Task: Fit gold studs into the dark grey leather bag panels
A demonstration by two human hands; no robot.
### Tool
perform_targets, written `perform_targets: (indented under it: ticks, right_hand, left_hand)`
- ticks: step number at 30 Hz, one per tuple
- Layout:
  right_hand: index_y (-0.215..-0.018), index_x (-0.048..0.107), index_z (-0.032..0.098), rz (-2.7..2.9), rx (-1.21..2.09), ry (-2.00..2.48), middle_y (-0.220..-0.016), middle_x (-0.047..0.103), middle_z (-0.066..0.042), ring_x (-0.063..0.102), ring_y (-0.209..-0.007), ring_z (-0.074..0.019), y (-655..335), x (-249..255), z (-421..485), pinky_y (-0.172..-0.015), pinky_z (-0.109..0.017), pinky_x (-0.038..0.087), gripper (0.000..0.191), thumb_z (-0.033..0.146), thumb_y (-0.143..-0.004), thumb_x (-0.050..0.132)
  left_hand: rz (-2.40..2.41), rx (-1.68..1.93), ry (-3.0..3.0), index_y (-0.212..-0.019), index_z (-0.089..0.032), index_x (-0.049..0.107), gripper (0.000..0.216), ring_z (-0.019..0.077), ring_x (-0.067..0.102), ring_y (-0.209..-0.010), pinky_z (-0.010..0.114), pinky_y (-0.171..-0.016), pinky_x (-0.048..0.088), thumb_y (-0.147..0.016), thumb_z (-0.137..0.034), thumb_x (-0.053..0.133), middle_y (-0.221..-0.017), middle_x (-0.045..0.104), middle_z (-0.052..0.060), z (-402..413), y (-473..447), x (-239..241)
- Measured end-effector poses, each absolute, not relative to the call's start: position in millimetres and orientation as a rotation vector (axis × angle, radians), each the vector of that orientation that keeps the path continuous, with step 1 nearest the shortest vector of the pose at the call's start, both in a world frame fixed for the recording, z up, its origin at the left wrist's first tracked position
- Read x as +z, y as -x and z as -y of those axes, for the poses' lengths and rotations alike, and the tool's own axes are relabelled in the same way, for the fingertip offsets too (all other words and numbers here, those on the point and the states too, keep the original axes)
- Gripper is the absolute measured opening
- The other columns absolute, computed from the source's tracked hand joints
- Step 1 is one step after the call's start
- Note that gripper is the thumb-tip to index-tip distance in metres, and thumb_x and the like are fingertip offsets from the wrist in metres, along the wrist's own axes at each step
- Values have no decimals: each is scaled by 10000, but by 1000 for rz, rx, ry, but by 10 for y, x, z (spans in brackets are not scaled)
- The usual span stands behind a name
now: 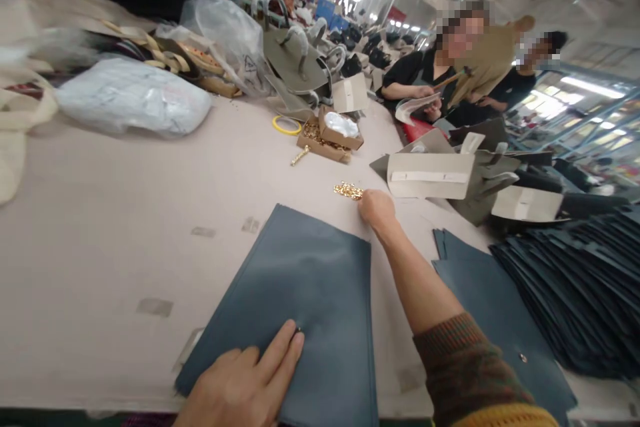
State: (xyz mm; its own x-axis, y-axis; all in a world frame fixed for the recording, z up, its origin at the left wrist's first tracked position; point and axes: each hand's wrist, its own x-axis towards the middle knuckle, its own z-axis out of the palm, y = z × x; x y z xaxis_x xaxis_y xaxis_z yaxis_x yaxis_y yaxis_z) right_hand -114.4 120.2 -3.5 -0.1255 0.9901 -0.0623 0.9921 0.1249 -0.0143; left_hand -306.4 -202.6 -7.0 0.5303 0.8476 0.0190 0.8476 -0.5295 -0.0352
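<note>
A dark blue leather-like panel (320, 280), perhaps several layers thick, lies flat at the table's front. My left hand (240, 380) rests on it, index and middle fingers stretched out against a small dark metal stud (299, 329). Beyond the panel's far right corner, my right hand (377, 208) is at the edge of a small heap of gold-coloured metal pieces (347, 191). Its fingers are curled closed, and their tips are hidden, so whatever they hold does not show.
More blue panels (480, 280) lie on the right beside a tall stack (575, 280). A cardboard box (325, 143) of gold pieces and a yellow tape roll (287, 125) sit farther back. Wrapped bundles (135, 97) and grey bag parts (430, 173) surround them. Two people work behind.
</note>
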Motion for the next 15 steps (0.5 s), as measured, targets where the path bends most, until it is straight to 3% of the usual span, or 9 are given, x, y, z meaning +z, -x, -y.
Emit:
perform_targets:
  ticks: [4,8,10,13,15]
  right_hand:
    - [-992,651,-1,-2341,-145,-2084,-1053,630,-291,582,-1083,-342,1063,81,-1202,-931,-410,421,289,106,-843,428]
    - [-951,665,102,-2437,-401,-2097,-899,699,-131,659,-866,-213,1032,319,-801,-798,-286,491,256,247,-872,470]
    - [-970,651,135,-2514,-783,-2043,-774,689,-49,648,-689,-143,1070,381,-403,-682,-231,507,270,337,-863,506]
    - [-862,646,126,-2414,-1615,-1846,-641,629,-7,589,-560,-115,1171,357,257,-582,-224,495,266,372,-766,618]
    - [-813,642,132,-2243,-1815,-1722,-624,608,3,568,-545,-108,1240,300,604,-551,-224,481,220,342,-748,627]
  left_hand:
    - [1598,-113,2759,-1327,-146,489,713,202,649,-714,373,-581,591,-635,-25,369,-1379,518,102,2042,3085,-72]
    - [1634,-205,2796,-1339,-125,452,698,212,644,-724,404,-584,589,-653,-25,368,-1379,520,130,2048,3065,-106]
    - [1638,-237,2815,-1346,-115,434,667,215,643,-745,406,-606,589,-688,-29,373,-1390,506,144,2046,3068,-99]
    - [1643,-221,2842,-1339,-113,443,574,221,646,-761,406,-617,590,-770,-67,380,-1377,519,152,2030,3082,-47]
    - [1661,-203,2857,-1318,-121,471,501,220,646,-757,404,-616,593,-825,-109,382,-1337,559,141,2011,3087,3]
